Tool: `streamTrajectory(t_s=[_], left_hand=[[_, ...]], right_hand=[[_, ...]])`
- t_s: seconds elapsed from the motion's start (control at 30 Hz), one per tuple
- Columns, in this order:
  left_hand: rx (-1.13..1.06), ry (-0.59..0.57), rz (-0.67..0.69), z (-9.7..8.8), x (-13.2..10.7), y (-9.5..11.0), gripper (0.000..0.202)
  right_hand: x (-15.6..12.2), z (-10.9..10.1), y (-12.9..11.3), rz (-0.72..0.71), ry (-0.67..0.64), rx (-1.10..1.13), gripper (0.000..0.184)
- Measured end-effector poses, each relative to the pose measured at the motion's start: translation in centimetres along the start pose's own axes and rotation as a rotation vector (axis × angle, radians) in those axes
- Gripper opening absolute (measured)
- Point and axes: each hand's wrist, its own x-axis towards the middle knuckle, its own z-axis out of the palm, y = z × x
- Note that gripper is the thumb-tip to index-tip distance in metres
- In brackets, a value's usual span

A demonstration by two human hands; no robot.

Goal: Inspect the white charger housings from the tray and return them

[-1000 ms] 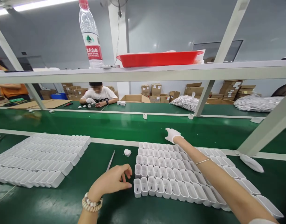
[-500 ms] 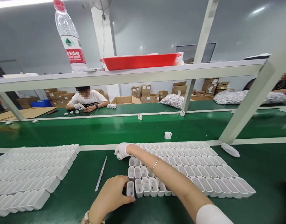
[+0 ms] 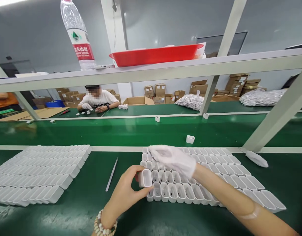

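Observation:
My left hand, bare with a bead bracelet, holds a white rectangular plastic case between fingers and thumb, its open end facing me. The case is lifted just above the front corner of a block of identical upright cases. My right hand, in a white glove, lies flat and open over that block's far rows, holding nothing. Steel tweezers lie left of my left hand, not touching it. A second block of white cases sits further left, on its side.
Beyond the white rail, a green conveyor belt carries a loose white case. Overhead, a shelf holds a red tray and a water bottle. Across the belt, a co-worker sits working, with cardboard boxes and bagged parts behind.
My left hand has lifted a case from the block's front corner. My gloved right hand has moved from the block's left side to over its far rows. The loose case on the belt shifted right.

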Motion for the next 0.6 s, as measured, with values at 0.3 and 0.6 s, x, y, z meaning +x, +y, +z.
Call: streamTrajectory(t_s=[0.3,0.6], left_hand=[[0.007,0.181,0.376,2.7,-0.2,0.9,0.039],[0.150,0.209,0.451,2.3,-0.2,0.8,0.045]], right_hand=[[-8.8,0.9,1.5,-0.121,0.135,-0.258,0.045],[-8.1,1.9,1.6,-0.560,0.088,-0.556,0.022]])
